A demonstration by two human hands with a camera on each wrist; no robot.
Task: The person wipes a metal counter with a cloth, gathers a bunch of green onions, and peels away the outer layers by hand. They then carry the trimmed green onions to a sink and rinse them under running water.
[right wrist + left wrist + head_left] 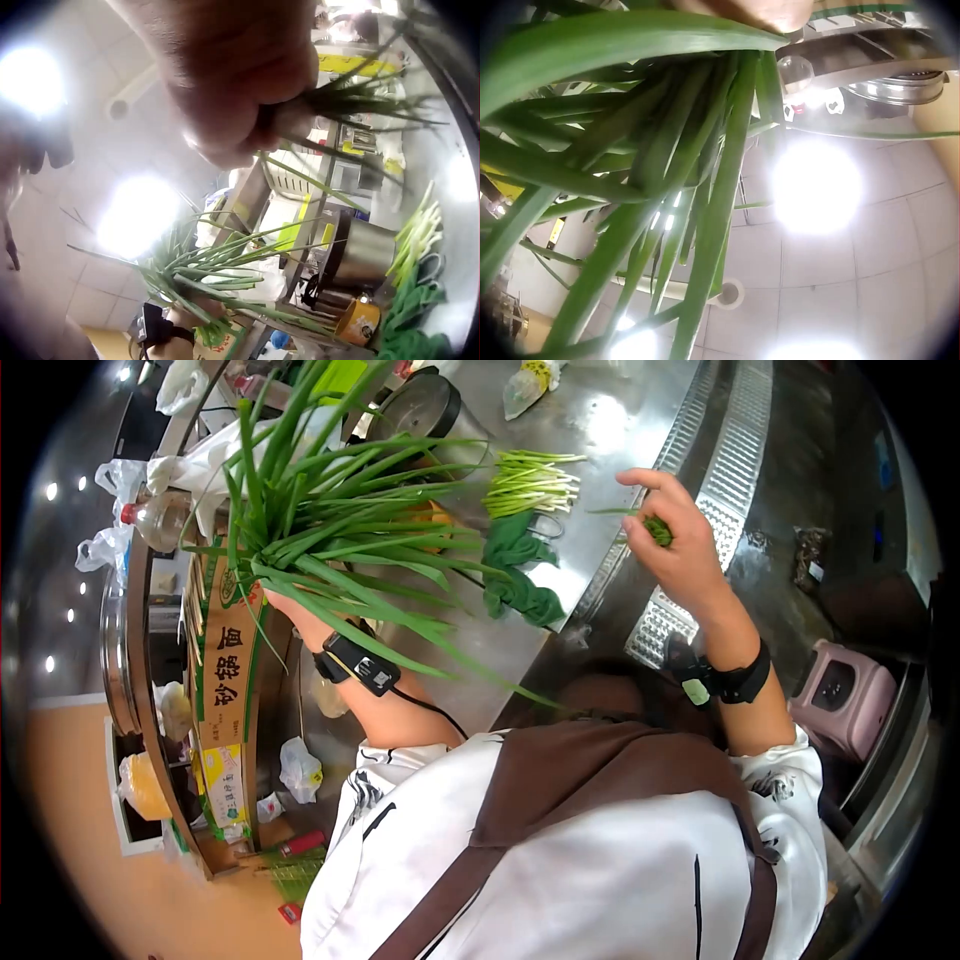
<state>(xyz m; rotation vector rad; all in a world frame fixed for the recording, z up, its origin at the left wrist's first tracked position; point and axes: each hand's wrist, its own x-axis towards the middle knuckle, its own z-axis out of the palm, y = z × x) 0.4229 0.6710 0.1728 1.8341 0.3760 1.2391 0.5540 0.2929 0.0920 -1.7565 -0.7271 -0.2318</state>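
My left hand (283,603) holds a large bunch of long scallions (310,530), whose green leaves fan out across the counter side. In the left wrist view the leaves (705,172) cover much of the frame, and only a bit of the hand shows at the top. Raised over the counter's right part, my right hand (680,540) has fingers curled round a small bundle of thin greens (352,101); its index finger sticks out. Between the hands lies a neat pile of pale-ended scallion stalks (535,480) on the steel counter, beside a dark green mesh cloth (520,570).
A steel pot with a black rim (425,410) stands behind the leaves. An orange container (358,322) is beside it. Grated drain channels (735,450) run along the counter's right. A cardboard box (225,660) stands at the left, and a pink appliance (845,700) at the right.
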